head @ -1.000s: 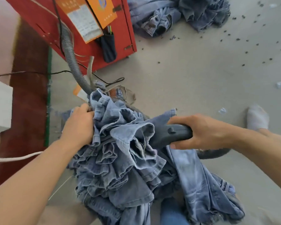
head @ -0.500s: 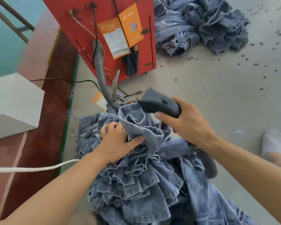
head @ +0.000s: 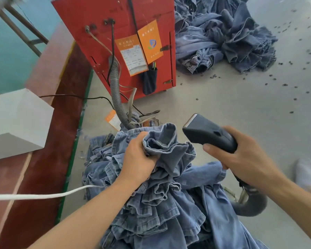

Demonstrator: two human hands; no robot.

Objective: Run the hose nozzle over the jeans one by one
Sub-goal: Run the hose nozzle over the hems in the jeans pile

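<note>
A bunched stack of blue jeans [head: 162,200] lies in front of me, hems fanned out. My left hand [head: 138,157] grips the top folds of the stack near its upper edge. My right hand [head: 244,159] holds the dark grey hose nozzle [head: 206,133] by its handle, lifted just right of the jeans with its flat mouth pointing up and left, clear of the cloth. The grey ribbed hose [head: 115,90] runs from the red machine down behind the jeans and curls out again below my right wrist.
A red machine box [head: 118,36] with orange tags stands ahead. A second pile of jeans [head: 223,38] lies on the grey floor at top right, with dark specks scattered around. A white block [head: 16,121] sits at left, a white cord [head: 43,195] crosses my left arm, and a socked foot [head: 307,173] is at right.
The nozzle came out of the jeans' folds and rose up and to the right, clear of the cloth. My left hand shifted from the stack's left side to its top folds. The view tilted up.
</note>
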